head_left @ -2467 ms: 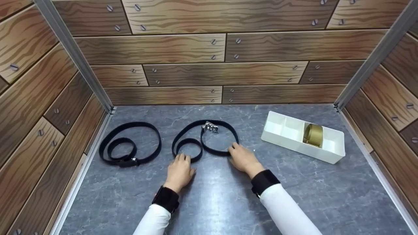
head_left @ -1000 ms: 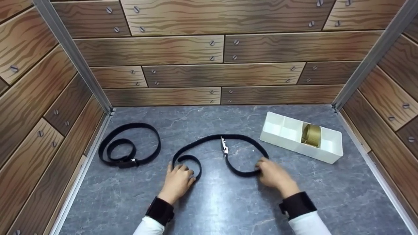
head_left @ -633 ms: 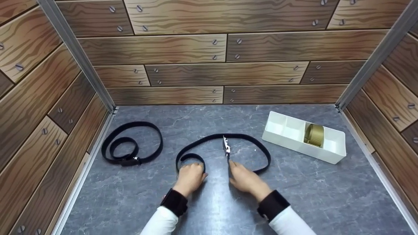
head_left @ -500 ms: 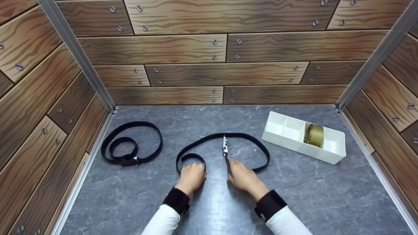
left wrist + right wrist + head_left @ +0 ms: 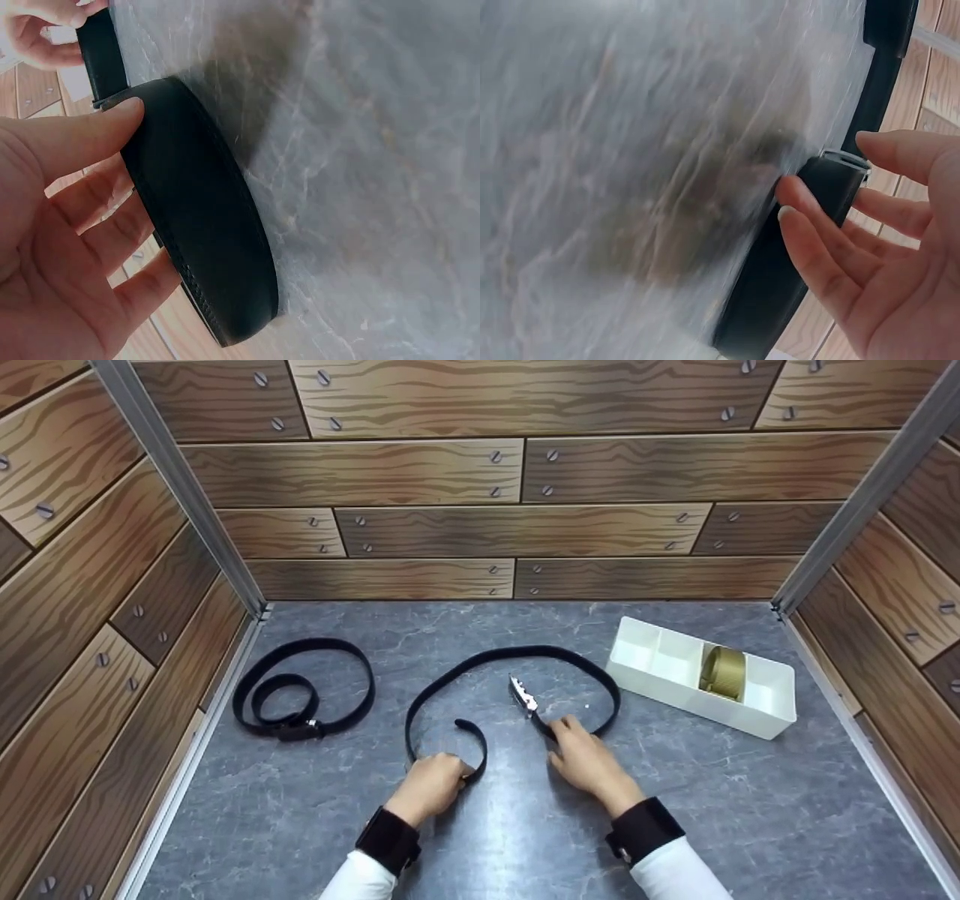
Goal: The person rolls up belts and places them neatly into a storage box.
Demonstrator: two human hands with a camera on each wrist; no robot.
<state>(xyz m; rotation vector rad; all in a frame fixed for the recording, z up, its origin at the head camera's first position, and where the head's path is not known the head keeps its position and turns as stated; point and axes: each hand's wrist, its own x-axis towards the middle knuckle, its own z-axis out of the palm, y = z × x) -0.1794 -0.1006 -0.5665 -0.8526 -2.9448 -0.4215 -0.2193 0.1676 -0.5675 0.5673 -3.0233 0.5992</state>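
Note:
A black leather belt point(image 5: 517, 651) stands on edge on the grey floor in a wide, open loop. My left hand point(image 5: 430, 786) pinches it near the tip end, which curls up beyond the fingers. In the left wrist view, the thumb point(image 5: 124, 120) presses the belt's near face and the other fingers reach behind it. At the buckle end, my right hand point(image 5: 592, 761) holds the strap between its fingers and thumb. The silver buckle point(image 5: 523, 695) points up and left, inside the loop. In the right wrist view, two fingertips touch the strap point(image 5: 780, 270) beside a metal-edged loop.
Another black belt point(image 5: 319, 645) lies coiled at the left, its buckle end toward me. At the right stands a white divided tray point(image 5: 667, 701) with a rolled gold-coloured strap point(image 5: 725, 671) in one compartment. Wood-patterned walls point(image 5: 427, 577) enclose the back and both sides.
The belt's tight coil has loosened and its tip has swung away from the loop. Since half a second ago, the left hand moved slightly nearer; the right moved right, and the buckle tilted left.

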